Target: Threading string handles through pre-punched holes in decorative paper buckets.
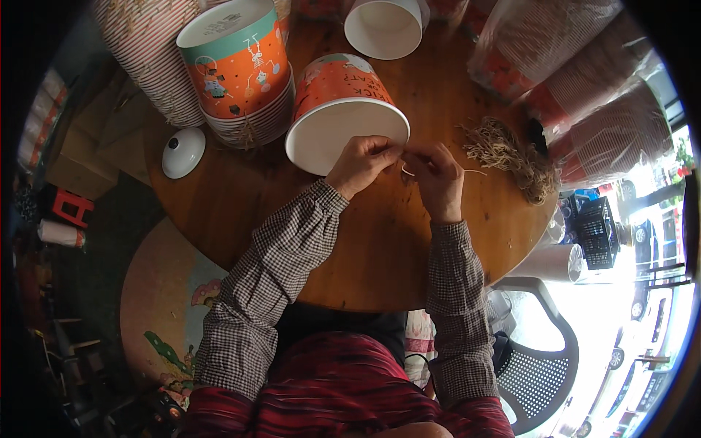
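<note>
An orange paper bucket (342, 82) with a white rim lies on its side on the table, its mouth toward me. At the right of that rim, my left hand (363, 164) and my right hand (438, 181) meet fingertip to fingertip. A thin pale cord (475, 172) sticks out from the closed fingers of my right hand, with a short curved piece showing on their left side. My left thumb and fingers are pinched together; what lies between them is hidden. Right of my hands rests a loose bundle of beige cords (504, 155).
Behind on the left stand nested orange buckets (237, 80) and a tall stack of striped buckets (150, 62). A white lid (183, 153) lies near the left edge of the round wooden table (380, 255). A white bucket (383, 31) is at the back; plastic-wrapped stacks (613, 135) line the right.
</note>
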`<move>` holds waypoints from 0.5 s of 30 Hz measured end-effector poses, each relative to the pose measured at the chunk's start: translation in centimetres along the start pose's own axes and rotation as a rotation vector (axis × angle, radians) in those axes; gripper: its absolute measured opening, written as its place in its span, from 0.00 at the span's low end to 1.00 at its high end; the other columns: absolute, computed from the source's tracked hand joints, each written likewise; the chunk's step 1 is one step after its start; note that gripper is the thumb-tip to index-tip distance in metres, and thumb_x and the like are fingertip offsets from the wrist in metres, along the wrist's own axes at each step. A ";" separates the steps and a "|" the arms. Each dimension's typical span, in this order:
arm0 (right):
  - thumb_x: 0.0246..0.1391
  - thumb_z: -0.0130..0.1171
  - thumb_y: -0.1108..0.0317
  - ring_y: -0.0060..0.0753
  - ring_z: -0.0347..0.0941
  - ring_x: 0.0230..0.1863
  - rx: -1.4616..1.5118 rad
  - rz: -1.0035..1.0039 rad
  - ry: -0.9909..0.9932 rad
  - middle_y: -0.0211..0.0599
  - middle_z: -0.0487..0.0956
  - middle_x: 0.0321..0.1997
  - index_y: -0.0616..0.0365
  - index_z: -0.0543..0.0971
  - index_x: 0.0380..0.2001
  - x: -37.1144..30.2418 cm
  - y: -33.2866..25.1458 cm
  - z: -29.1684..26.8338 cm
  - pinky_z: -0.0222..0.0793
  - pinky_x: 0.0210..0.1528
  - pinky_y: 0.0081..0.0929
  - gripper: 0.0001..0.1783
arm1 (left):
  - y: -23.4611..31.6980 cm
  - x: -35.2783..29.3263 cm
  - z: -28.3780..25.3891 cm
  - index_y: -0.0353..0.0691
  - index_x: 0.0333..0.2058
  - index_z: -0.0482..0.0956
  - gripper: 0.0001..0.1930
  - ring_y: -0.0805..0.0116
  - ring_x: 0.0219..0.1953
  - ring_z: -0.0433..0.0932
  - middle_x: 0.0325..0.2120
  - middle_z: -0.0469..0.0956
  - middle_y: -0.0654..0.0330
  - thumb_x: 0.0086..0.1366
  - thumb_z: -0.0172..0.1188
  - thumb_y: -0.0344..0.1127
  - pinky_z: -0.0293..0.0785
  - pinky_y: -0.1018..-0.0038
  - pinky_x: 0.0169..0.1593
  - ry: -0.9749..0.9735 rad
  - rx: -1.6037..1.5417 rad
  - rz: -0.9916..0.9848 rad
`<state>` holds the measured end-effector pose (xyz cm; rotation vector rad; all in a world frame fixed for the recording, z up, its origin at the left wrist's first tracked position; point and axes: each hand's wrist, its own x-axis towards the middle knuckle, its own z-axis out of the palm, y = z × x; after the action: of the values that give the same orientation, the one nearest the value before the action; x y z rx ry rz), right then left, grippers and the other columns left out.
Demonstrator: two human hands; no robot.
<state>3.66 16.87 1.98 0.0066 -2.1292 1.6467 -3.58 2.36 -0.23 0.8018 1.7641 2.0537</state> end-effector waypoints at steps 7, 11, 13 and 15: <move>0.52 0.61 0.76 0.17 0.72 0.22 -0.026 0.010 0.056 0.30 0.76 0.29 0.64 0.80 0.32 -0.1 -0.2 0.1 0.68 0.23 0.15 0.04 | -0.1 0.1 0.2 0.32 0.34 0.80 0.08 0.81 0.26 0.71 0.24 0.77 0.66 0.63 0.54 0.30 0.68 0.83 0.31 -0.016 -0.032 0.022; 0.54 0.60 0.74 0.17 0.72 0.22 -0.003 0.067 0.078 0.30 0.77 0.26 0.64 0.80 0.31 0.0 0.3 0.1 0.69 0.23 0.14 0.04 | 0.1 0.1 0.2 0.33 0.35 0.80 0.08 0.80 0.27 0.73 0.25 0.78 0.65 0.63 0.55 0.30 0.70 0.82 0.33 0.004 0.081 0.058; 0.54 0.60 0.73 0.17 0.72 0.22 0.044 0.101 0.074 0.30 0.78 0.25 0.64 0.80 0.31 0.0 0.4 0.1 0.69 0.23 0.14 0.04 | -0.1 0.2 0.0 0.33 0.35 0.80 0.08 0.79 0.28 0.73 0.25 0.79 0.64 0.62 0.55 0.30 0.70 0.81 0.34 0.012 0.113 0.071; 0.55 0.60 0.72 0.16 0.72 0.22 0.175 0.158 0.068 0.31 0.78 0.25 0.65 0.79 0.30 0.0 0.5 0.1 0.69 0.23 0.15 0.06 | -0.4 0.1 0.1 0.33 0.36 0.80 0.08 0.79 0.29 0.74 0.25 0.79 0.63 0.62 0.55 0.30 0.71 0.80 0.34 0.022 0.145 0.083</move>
<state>3.50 16.90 1.48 -0.1649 -1.9731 1.8916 -3.67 2.61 -0.59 0.9118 1.9405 2.0102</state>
